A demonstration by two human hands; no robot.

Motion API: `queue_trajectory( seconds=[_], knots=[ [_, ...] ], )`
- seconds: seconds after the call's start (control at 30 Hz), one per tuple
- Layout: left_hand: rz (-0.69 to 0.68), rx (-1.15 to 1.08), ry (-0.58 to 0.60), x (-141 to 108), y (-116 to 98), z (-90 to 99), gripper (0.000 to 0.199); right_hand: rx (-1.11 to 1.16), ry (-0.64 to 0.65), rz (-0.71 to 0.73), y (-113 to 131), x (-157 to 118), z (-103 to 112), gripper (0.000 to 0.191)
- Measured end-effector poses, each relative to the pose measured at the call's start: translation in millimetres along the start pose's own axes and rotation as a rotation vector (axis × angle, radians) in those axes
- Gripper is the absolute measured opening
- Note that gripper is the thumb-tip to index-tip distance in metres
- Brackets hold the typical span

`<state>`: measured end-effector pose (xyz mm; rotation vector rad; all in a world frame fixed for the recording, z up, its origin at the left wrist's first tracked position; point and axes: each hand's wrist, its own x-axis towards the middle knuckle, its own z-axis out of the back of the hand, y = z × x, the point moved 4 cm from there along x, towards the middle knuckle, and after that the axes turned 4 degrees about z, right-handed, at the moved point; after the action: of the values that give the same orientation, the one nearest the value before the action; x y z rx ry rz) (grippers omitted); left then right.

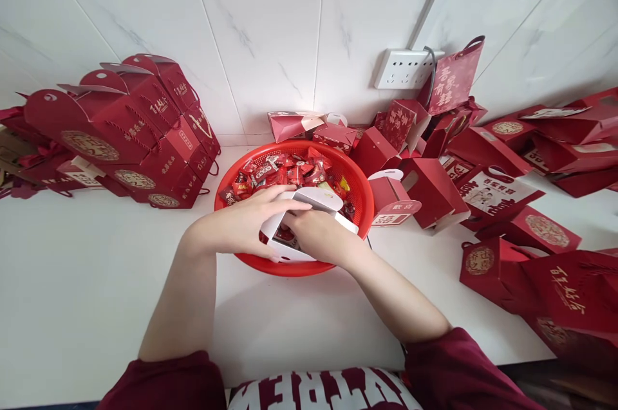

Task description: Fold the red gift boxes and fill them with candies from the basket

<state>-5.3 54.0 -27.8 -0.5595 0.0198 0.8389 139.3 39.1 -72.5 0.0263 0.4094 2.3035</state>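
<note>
A red plastic basket (pixel 367 204) holds many red-wrapped candies (pixel 290 172). Over its front half sits a small box (pixel 299 255) with white inner walls and its flaps standing open. My left hand (pixel 241 220) grips the left side of this box, thumb and fingers spread around its wall. My right hand (pixel 321 233) reaches down into the box opening; its fingertips are hidden inside, where some dark and red wrapped pieces show. What the right fingers hold, if anything, cannot be made out.
Red gift boxes (pixel 140 133) are stacked at the left by the tiled wall. Many more red boxes (pixel 429 194) lie in a loose pile at the right, some touching the basket's right side. A white power strip (pixel 404 69) is on the wall behind them.
</note>
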Motion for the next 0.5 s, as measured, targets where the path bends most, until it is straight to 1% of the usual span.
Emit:
queue_trajectory(
  seconds=[0.07, 0.13, 0.2, 0.27, 0.33, 0.37, 0.43, 0.5],
  knots=[
    [-0.032, -0.047, 0.023, 4.9, 5.2, -1.6, 0.091, -0.006, -0.012, 0.028, 0.8, 1.6, -1.3, 0.046],
    [-0.068, -0.061, 0.007, 9.2, 5.3, -0.8, 0.088, -0.013, -0.026, 0.051, 0.6, -0.2, 0.9, 0.038],
    [-0.087, -0.065, -0.014, 10.1, 2.9, 2.8, 0.085, 0.034, -0.062, 0.094, 0.2, -8.9, 11.1, 0.029],
    [-0.068, -0.052, -0.049, 4.9, 1.5, 10.6, 0.086, 0.167, -0.158, 0.171, -1.3, -25.9, 31.1, 0.024],
    [-0.012, -0.025, -0.118, -7.7, 3.3, 22.3, 0.088, 0.341, -0.324, 0.235, -8.5, -49.0, 56.8, 0.023],
    [0.022, -0.013, -0.165, -16.3, 5.3, 28.8, 0.087, 0.405, -0.418, 0.235, -15.5, -60.8, 68.8, 0.022],
    [0.087, 0.001, -0.279, -35.8, 10.7, 41.4, 0.084, 0.450, -0.588, 0.122, -37.7, -80.0, 85.5, 0.020],
    [0.157, 0.018, -0.418, -54.6, 17.4, 51.7, 0.083, 0.396, -0.674, -0.071, -64.9, -89.2, 89.7, 0.019]
  ],
)
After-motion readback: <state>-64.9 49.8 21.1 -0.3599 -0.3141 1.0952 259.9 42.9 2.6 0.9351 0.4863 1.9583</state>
